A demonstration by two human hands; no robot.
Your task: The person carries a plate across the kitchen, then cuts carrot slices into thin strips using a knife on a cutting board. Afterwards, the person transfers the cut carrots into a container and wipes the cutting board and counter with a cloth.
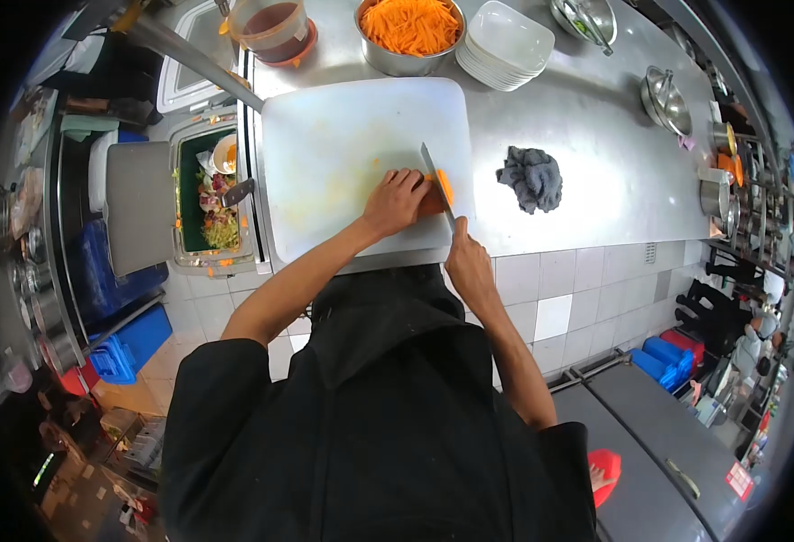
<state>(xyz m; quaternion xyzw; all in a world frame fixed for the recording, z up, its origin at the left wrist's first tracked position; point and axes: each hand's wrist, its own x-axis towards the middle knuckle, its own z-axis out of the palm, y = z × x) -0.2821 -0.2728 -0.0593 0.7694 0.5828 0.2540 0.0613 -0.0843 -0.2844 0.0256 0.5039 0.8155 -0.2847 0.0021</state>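
On the white cutting board, my left hand is closed on an orange vegetable piece near the board's right side. My right hand, at the board's lower right corner, is wrapped round the handle of a knife. The blade points away from me and lies against the piece, just right of my left fingers. Some orange shows on the blade's right side. Small orange bits lie on the board beyond my left hand.
Behind the board stand a bowl of shredded orange vegetable, stacked white dishes and a container of dark liquid. A grey cloth lies on the right. A bin of scraps is at left. People are at far right.
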